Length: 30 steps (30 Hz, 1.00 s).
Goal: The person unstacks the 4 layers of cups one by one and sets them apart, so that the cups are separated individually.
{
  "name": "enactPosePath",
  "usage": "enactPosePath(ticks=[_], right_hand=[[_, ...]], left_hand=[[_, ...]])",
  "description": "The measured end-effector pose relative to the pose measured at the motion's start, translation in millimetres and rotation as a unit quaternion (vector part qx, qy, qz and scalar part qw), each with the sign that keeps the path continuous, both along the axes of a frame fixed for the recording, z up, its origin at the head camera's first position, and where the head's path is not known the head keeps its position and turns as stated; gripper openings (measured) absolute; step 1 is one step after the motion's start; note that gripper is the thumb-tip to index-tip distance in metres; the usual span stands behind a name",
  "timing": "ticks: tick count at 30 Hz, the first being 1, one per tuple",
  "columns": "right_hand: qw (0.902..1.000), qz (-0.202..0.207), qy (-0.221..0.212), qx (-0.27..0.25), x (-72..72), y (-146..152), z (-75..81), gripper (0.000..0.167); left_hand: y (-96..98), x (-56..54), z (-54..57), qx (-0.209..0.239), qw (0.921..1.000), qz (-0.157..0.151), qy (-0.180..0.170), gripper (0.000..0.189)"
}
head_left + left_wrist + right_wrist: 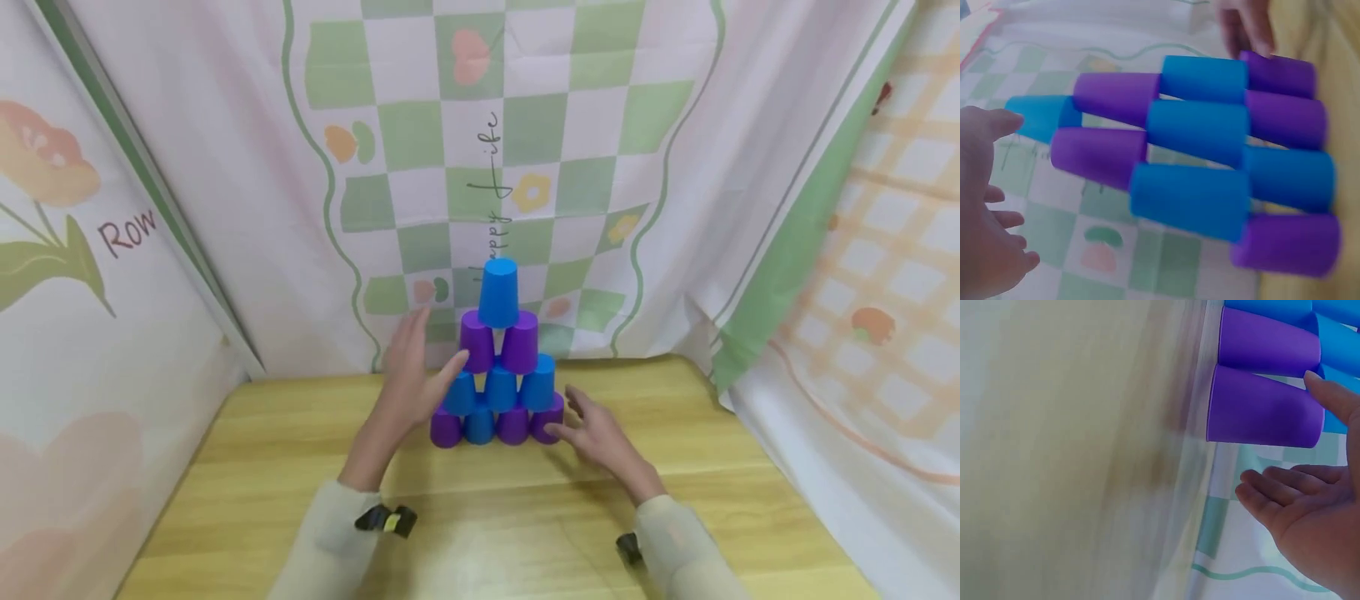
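Observation:
Blue and purple cups stand upside down in a tiered pyramid. One blue cup [499,293] tops it, over two purple cups [521,343], then three blue cups [500,390] and a bottom row of several cups, mostly purple. My left hand [411,375] is at the pyramid's left side, fingers extended and holding nothing; in the left wrist view its thumb overlaps the top cup. Beside the bottom right purple cup [1265,407] is my right hand [600,433], palm facing it, thumb overlapping its upper end and fingers spread apart from it.
The pyramid stands on a wooden table [480,508], near its back edge. Behind hangs a green-checked cloth [408,137]; printed curtains [150,275] close in the left and right sides. Both wrists wear dark straps [386,520].

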State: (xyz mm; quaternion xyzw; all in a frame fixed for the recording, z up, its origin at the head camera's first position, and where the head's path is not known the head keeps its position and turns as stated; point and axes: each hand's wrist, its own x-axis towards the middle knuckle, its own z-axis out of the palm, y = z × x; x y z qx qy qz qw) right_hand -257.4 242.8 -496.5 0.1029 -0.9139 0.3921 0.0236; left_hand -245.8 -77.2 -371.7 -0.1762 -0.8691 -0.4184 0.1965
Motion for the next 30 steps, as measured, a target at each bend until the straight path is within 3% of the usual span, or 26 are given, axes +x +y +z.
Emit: enactPosePath(ticks=[6,9,15,30], right_hand=[[0.9983,-0.008,-0.017,-0.055,-5.5,-1,-13.9,0.078],[0.9977,-0.013,-0.021,-0.063,-6.0,-2,-16.9,0.069],[0.999,-0.023,-0.015,-0.034,-7.7,-5,-16.0,0.054],[0.9998,-0.015,-0.008,-0.005,-15.9,-9,-5.2,0.045]], left_hand=[[33.4,-27.5,24.7,0.065,0.9948,-0.019,-0.077,0.086],[47.6,-37.5,32.5,0.075,0.9926,-0.022,-0.093,0.089],[64.1,-49.8,39.4,0.087,0.9924,-0.028,-0.082,0.09],[69.2,-53.8,46.4,0.1,0.9928,-0.044,-0.049,0.071]])
